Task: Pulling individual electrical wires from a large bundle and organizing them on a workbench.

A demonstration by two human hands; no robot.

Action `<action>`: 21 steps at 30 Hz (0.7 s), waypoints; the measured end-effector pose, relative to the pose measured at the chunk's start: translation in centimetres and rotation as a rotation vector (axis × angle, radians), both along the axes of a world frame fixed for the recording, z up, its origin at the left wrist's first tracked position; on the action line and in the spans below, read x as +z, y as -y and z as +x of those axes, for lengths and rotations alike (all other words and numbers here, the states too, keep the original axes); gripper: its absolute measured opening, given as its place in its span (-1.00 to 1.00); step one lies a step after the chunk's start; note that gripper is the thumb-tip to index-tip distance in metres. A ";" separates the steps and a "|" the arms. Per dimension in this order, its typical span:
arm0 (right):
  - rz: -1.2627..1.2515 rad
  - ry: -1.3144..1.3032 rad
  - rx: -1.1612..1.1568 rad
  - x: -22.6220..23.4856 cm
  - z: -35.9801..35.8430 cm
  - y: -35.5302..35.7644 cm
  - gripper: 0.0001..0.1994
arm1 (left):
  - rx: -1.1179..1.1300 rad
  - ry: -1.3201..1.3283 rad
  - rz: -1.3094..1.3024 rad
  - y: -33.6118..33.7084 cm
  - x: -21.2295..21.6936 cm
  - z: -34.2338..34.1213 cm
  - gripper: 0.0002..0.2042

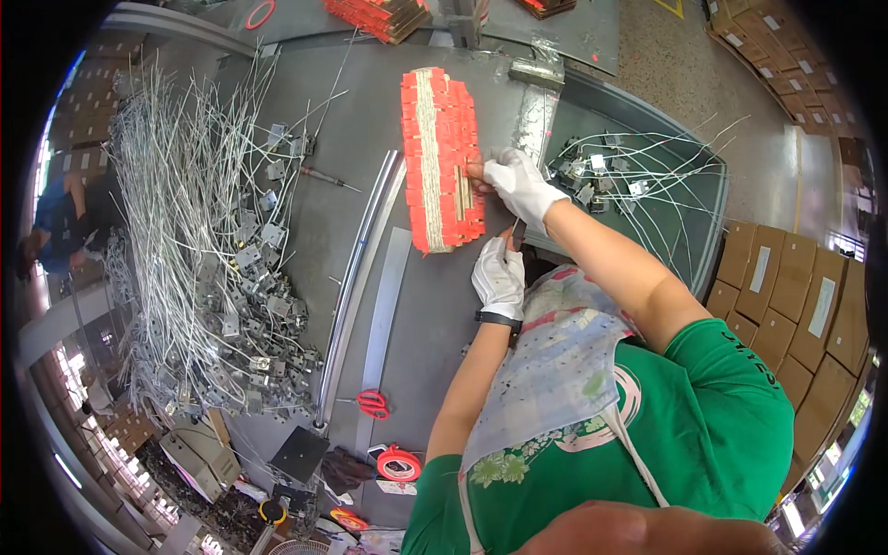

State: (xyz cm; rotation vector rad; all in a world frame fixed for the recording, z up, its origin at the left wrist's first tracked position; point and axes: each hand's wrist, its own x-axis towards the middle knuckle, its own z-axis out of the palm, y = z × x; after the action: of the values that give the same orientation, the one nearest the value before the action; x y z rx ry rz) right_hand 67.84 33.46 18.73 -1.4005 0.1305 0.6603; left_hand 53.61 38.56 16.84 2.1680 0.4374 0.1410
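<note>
The red block (447,159) lies on the counter (375,129), left of both hands, probably stiff yet loose-edged; its long sides suit a hold. The right hand (523,188) fingers its right side, grip unclear; the left hand (499,280) pinches a thin dark piece (516,228).

Bright, mostly even light — a crisp middle inside a dark, bending rim.
Soft shadows lie on the grey table (375,120), and the orange-red bundle (453,125) near its far edge reads sharp. Long highlights streak the metal rail (356,287); a shiny strip (534,120) glints at the table's far right corner. Fisheye distortion bows the rail and the cartons (791,319) beyond the right edge. Windows (72,375) past the left edge glare nearly white — detail there turns soft, and the frame corners go black.
</note>
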 end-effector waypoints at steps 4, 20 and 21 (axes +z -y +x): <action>0.111 -0.108 -0.194 1.0 -2.4 2.6 -0.76 | -0.003 -0.015 0.044 -0.5 -0.4 -0.2 -0.83; 0.124 -0.209 -0.370 -2.6 -7.1 6.1 -0.65 | -0.003 0.076 -0.115 0.3 0.0 -0.3 -0.83; 0.126 -0.205 -0.369 -2.1 -7.2 5.9 -0.65 | -0.003 0.080 -0.113 0.3 0.2 -0.5 -0.83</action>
State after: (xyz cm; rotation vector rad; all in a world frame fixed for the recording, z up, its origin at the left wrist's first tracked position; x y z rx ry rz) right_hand 60.67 27.57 16.58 -1.1459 0.4903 0.4922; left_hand 53.14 38.27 17.07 2.0441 0.3871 0.1959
